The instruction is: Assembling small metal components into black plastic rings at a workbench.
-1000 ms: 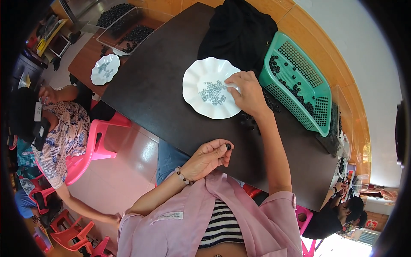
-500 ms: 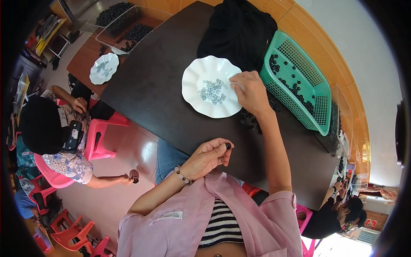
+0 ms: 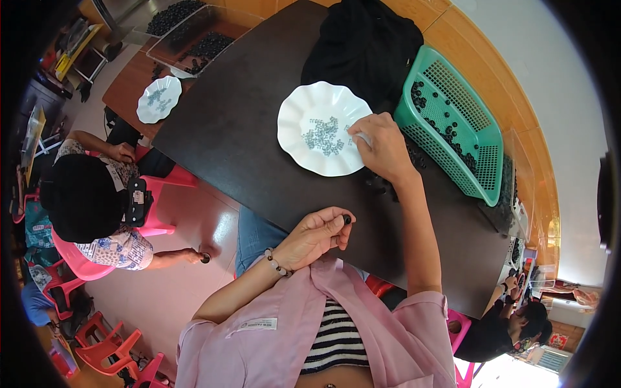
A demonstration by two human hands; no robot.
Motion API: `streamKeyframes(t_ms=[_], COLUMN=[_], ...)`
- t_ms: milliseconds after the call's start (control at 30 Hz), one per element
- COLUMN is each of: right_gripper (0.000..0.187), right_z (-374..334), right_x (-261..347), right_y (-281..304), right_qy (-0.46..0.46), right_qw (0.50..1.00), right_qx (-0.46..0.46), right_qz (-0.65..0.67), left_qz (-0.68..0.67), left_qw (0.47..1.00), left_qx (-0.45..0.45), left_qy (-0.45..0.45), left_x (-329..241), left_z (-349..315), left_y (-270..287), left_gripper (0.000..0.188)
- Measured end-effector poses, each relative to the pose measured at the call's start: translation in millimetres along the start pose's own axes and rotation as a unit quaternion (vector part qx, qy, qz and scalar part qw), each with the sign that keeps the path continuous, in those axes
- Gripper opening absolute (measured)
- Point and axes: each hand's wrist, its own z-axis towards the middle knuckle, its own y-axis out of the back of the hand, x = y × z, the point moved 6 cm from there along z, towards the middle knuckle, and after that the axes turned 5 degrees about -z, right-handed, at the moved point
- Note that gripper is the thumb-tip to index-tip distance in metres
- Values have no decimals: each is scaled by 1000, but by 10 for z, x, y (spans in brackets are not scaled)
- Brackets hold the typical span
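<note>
My left hand is held close to my chest, fingers pinched on a small dark bead. My right hand reaches over the dark table and rests on the right rim of a white scalloped plate. The fingers press together on something small that I cannot make out. A heap of small grey pieces lies in the middle of the plate. More dark beads lie on the table just under my right wrist.
A green plastic basket with dark beads stands right of the plate, a black cloth behind it. A second white plate sits far left. A person on a pink chair bends to the floor at left.
The person at left has bent down and put a hand to the floor. My right hand has shifted slightly along the plate's rim. My left hand has stayed in place.
</note>
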Motion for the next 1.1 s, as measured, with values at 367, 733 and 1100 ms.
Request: streamKeyframes(t_ms=[367,733,1100], right_gripper=[13,8,12], right_z=[-53,-435,-902], right_x=[10,401,690], right_y=[-72,515,545], right_qy=[11,23,39], right_qw=[1000,988,977], right_qx=[15,24,135], right_qz=[-7,152,159], left_qz=[0,0,47], left_qw=[1000,1000,997], left_qx=[-1,-2,-46], left_qy=[-2,-18,-31], left_x=[31,72,98], left_z=[6,19,20], left_y=[30,87,82], left_gripper=[25,28,25])
